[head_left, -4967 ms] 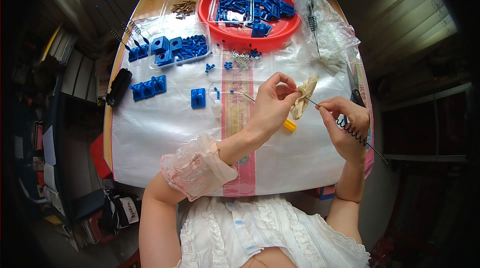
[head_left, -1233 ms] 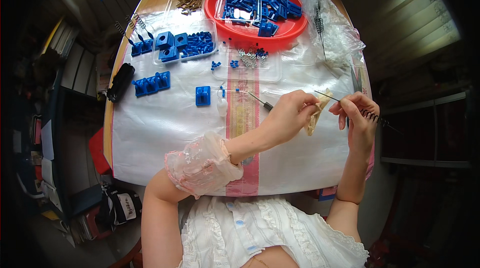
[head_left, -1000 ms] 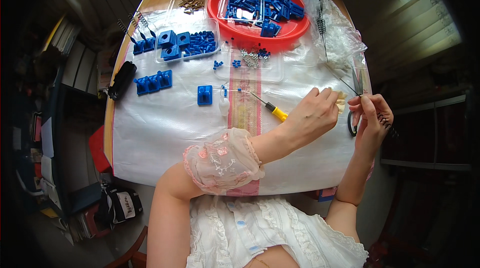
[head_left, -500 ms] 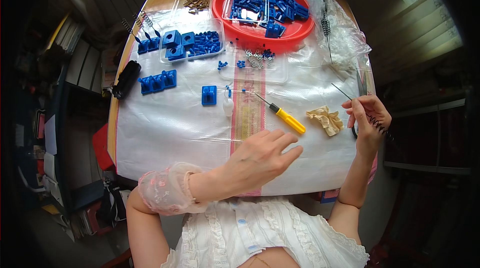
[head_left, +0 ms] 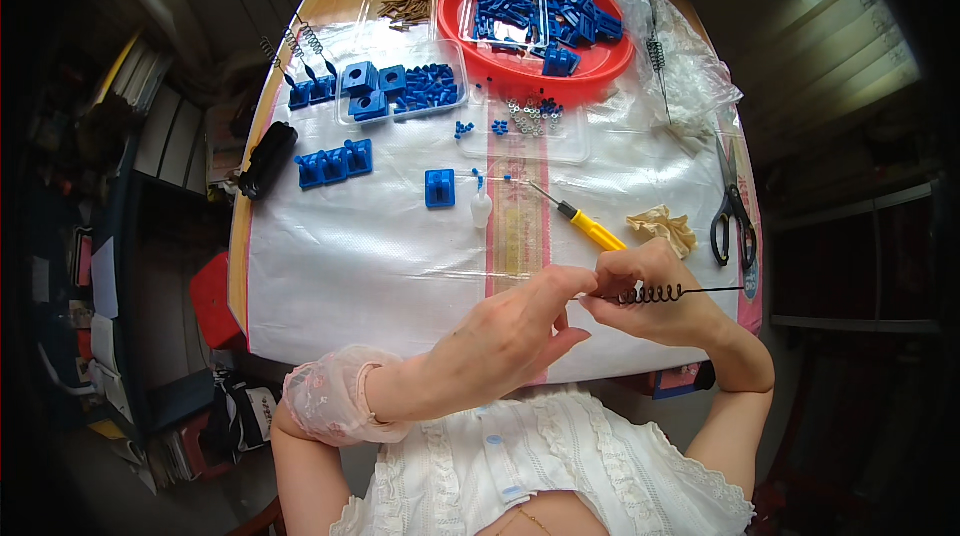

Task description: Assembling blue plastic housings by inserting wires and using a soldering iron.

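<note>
Landmark: we are taking the yellow-handled screwdriver [head_left: 585, 224] on the white woven sheet [head_left: 360, 256] as reference for all places.
Right hand [head_left: 655, 296]: we are gripping a black wire antenna with a coiled spring section [head_left: 655, 293] just below the screwdriver handle; thumb and forefinger are pinching the wire at the coil's left end, the other fingers are curling under it.
Left hand [head_left: 520, 326]: we are bringing it in from the lower left of the screwdriver; thumb and forefinger are closing together at the wire's left tip, touching the right hand. Whether a small part is sitting between them, we cannot tell.
Wire: the straight tail is pointing right, toward the black scissors [head_left: 733, 211], and hanging clear of the sheet.
Nearby: a crumpled beige cloth [head_left: 662, 227] is lying just right of the screwdriver; a single blue plastic block [head_left: 440, 188] and a small white bottle [head_left: 482, 208] are lying to its left; the red tray [head_left: 615, 61] of blue parts is sitting well above it.
Handling judgement: we are thinking the wire should stay level and the coil uncompressed, with the pinch kept close to the tip so that it is not flexing.
</note>
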Demonstrator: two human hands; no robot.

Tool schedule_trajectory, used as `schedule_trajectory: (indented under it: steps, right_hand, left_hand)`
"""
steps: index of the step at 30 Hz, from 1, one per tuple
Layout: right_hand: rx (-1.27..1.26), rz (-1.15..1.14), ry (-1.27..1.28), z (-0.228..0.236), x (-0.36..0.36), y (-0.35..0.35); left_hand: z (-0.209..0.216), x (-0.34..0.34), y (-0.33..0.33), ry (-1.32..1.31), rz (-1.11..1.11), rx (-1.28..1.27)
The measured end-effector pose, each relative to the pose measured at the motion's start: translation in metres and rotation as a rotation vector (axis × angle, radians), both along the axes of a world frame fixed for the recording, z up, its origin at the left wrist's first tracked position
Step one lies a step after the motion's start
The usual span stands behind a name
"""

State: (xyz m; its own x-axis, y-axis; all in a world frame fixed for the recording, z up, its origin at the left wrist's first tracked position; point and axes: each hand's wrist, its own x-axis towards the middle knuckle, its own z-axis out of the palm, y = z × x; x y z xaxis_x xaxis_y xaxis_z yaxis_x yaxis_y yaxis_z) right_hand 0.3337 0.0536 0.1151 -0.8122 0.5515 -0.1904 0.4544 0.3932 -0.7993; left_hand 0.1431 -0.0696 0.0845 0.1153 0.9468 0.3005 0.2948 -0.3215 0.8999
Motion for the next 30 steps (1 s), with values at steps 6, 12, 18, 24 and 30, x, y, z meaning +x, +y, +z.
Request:
schedule_trajectory:
  steps: [6,12,18,24,30]
  right_hand:
    - [0.250,0.259,-0.033,0.011,-0.009,0.002]
    - [0.061,0.371,-0.294,0.035,-0.032,0.006]
    - [0.516,-0.009,-0.170,-0.037,-0.009,0.037]
    - [0.359,0.024,-0.226,-0.041,-0.007,0.047]
    - [0.332,-0.326,-0.083,-0.014,0.026,0.103]
  left_hand:
    - [0.030,0.003,0.011,0.024,0.005,0.180]
    - [0.025,-0.019,0.009,-0.034,0.023,0.128]
    - [0.020,-0.050,-0.020,-0.476,0.101,0.114]
    - [0.031,-0.061,-0.027,-0.470,0.278,0.291]
    - [0.032,-0.079,-0.029,-0.418,0.536,0.301]
